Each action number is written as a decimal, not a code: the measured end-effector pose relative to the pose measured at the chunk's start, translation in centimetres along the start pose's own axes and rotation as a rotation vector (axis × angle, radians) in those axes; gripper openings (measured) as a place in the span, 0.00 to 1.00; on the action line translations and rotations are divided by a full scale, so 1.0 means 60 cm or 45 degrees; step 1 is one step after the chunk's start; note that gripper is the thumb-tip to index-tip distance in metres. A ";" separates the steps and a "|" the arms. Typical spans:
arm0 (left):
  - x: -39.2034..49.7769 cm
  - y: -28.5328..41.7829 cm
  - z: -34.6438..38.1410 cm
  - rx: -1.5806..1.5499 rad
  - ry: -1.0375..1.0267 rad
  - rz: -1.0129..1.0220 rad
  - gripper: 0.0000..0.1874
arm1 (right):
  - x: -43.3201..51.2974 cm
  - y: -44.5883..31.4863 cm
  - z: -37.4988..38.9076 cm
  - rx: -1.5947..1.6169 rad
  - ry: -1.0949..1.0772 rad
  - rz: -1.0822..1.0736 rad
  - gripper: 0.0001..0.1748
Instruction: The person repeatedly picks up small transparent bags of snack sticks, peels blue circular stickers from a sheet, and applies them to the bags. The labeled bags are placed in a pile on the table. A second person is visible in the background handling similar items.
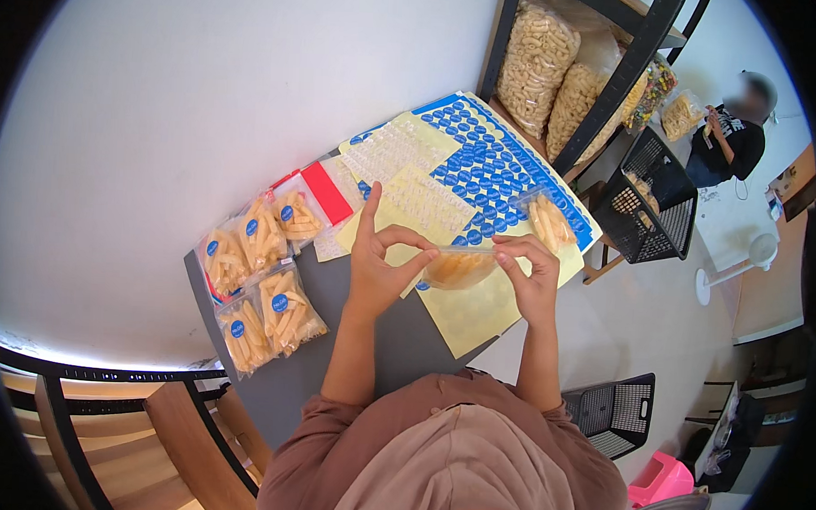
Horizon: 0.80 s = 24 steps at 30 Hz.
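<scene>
Between both hands hangs a clear zip bag of snack sticks (460, 269), held by the two ends of its top edge. My left hand (384, 271) pinches the left corner with thumb and forefinger, and one of its fingers points up. My right hand (532, 269) pinches the right corner. Under and beyond the bag lie sheets of round blue stickers (479, 153) and pale yellow backing sheets (470, 318). Another bag of sticks (551, 219), with no sticker visible, rests on the sheets at the right. Several bags with round blue stickers (281, 308) lie at the left.
The grey table (404, 353) meets a white wall. A black-framed shelf (620, 80) holds large bags of pasta-shaped snacks (536, 64). Black plastic baskets (653, 196) stand at the right, near a pink stool (663, 480). Another person (732, 138) handles something farther off.
</scene>
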State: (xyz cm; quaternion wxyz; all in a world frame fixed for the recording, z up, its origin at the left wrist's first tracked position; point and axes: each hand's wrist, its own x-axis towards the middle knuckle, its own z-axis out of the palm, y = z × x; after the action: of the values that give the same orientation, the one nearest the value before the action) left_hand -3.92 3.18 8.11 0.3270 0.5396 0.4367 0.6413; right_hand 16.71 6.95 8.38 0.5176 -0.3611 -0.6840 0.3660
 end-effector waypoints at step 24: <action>0.010 -0.020 -0.037 0.430 0.123 -0.302 0.17 | -0.035 0.196 -0.049 -0.807 0.519 0.068 0.12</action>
State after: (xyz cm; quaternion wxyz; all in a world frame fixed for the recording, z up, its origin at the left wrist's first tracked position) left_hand -6.27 3.73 7.16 0.2839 0.5003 0.6134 0.5412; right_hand 21.35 11.04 -2.22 0.4960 -0.5866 -0.6364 0.0703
